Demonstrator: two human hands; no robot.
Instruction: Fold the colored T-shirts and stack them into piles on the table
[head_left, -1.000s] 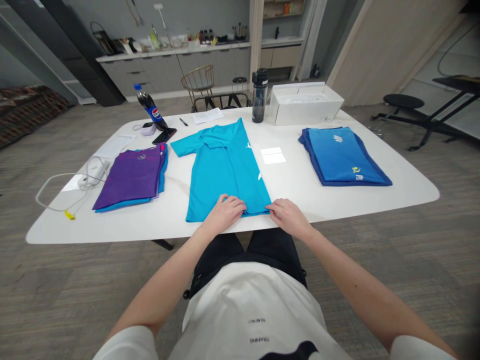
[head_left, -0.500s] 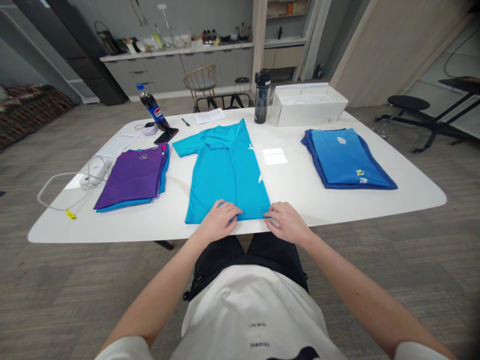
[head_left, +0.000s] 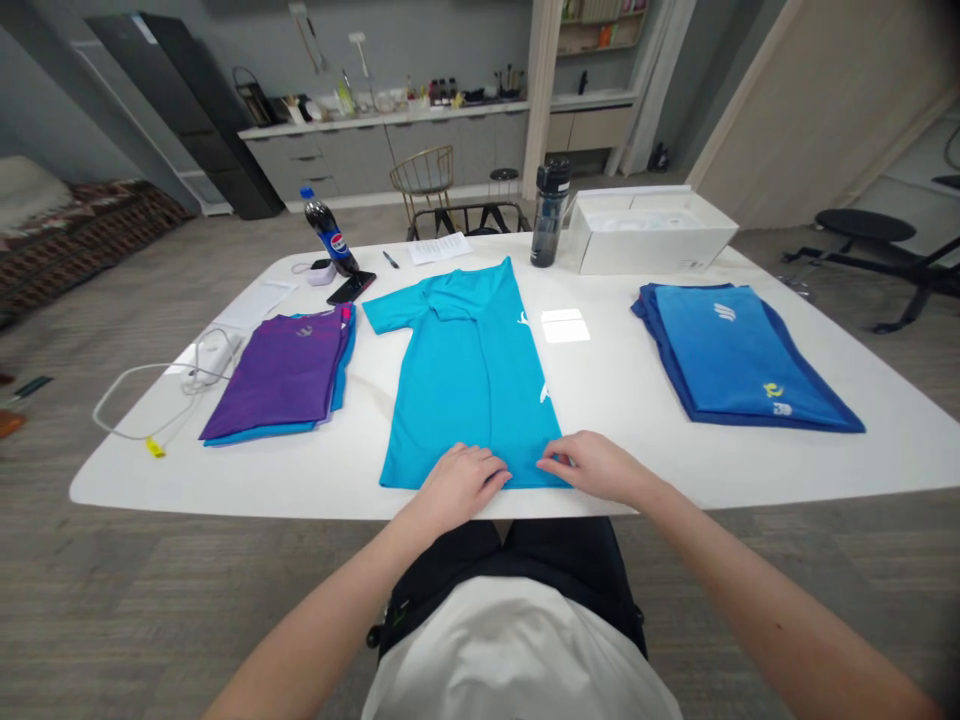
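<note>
A turquoise T-shirt [head_left: 442, 390] lies on the white table [head_left: 615, 400], its right side folded inward and one sleeve out to the left. White marks show along its right edge. At the middle of the bottom hem, my left hand [head_left: 465, 480] has its fingers curled together on the fabric. My right hand [head_left: 596, 465] is at the lower right corner, thumb and fingers drawn together on the cloth. How much cloth lies between its fingertips is hard to see.
On the left lies a folded purple shirt [head_left: 277, 370] on blue ones, beside a white charger [head_left: 214, 355] with cable. Folded blue shirts [head_left: 727, 340] lie right. Behind stand a Pepsi bottle [head_left: 330, 235], a dark water bottle [head_left: 550, 215] and a white box [head_left: 645, 240]; a phone [head_left: 351, 288] lies there.
The view has tilted and shifted, so the table sits lower in the picture. My right hand has shifted slightly inward over the shirt's corner; my left hand stays at the hem.
</note>
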